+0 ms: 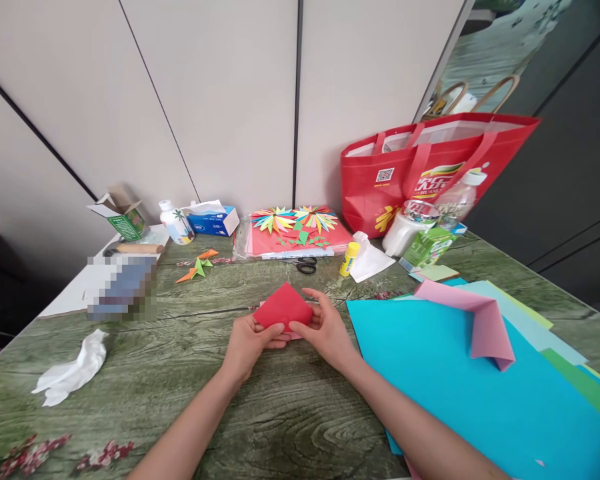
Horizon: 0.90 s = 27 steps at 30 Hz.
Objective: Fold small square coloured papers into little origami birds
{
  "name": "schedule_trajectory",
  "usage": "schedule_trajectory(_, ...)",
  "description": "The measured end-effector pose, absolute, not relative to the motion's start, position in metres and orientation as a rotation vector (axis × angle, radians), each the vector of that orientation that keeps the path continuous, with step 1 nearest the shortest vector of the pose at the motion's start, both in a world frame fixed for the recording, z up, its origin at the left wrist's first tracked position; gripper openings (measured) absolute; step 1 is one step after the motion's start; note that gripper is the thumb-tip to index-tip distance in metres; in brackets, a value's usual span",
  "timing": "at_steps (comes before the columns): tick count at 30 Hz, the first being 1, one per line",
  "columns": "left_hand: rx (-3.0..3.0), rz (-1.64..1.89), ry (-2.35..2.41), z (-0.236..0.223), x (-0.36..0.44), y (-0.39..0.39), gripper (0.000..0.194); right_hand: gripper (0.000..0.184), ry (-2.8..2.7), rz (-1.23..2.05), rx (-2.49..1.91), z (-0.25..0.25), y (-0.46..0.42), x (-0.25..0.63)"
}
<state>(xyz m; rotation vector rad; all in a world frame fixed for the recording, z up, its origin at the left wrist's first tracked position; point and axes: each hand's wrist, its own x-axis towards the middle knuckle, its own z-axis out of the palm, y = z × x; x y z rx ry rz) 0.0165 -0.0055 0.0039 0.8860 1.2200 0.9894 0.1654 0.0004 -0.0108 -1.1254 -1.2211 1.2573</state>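
Observation:
A folded piece of red paper, pointed at its far corner, is held between both hands over the middle of the table. My left hand pinches its near left edge with the thumb on top. My right hand grips the right side, thumb pressed on the near edge and index finger raised along the side. A bit of pink paper shows beneath the red piece. Beyond the hands lie black scissors and a yellow glue stick standing upright.
Large blue paper covers the right side, with folded pink paper on top. At the back stand a red bag, a tissue box and colourful paper fans. Crumpled tissue lies left, near orange-green folded paper.

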Motion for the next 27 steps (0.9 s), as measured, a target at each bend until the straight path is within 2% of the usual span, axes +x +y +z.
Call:
schedule_trajectory(4, 0.959, 0.990, 1.253, 0.004, 0.019, -0.006, 0.028, 0.058, -1.247, 1.191, -1.218, -0.011, 0.001, 0.167)
schedule_trajectory(8, 0.994, 1.040, 1.266, 0.006, 0.020, -0.005, 0.037, 0.055, -1.252, 1.215, -1.206, -0.011, 0.002, 0.168)
schedule_trajectory(17, 1.065, 1.217, 1.370, 0.006, 0.006, 0.002, 0.035, 0.050, -1.240, 1.242, -1.182, -0.008, 0.004, 0.169)
schedule_trajectory(23, 1.244, 1.590, 1.367, 0.028, 0.009, -0.005, 0.006, 0.041, -1.084, 1.159, -1.200, -0.013, 0.012, 0.177)
schedule_trajectory(27, 1.270, 1.474, 1.230, 0.021, 0.002, -0.062, 0.012, 0.035, -1.140, 1.112, -1.223, -0.014, 0.012, 0.177)
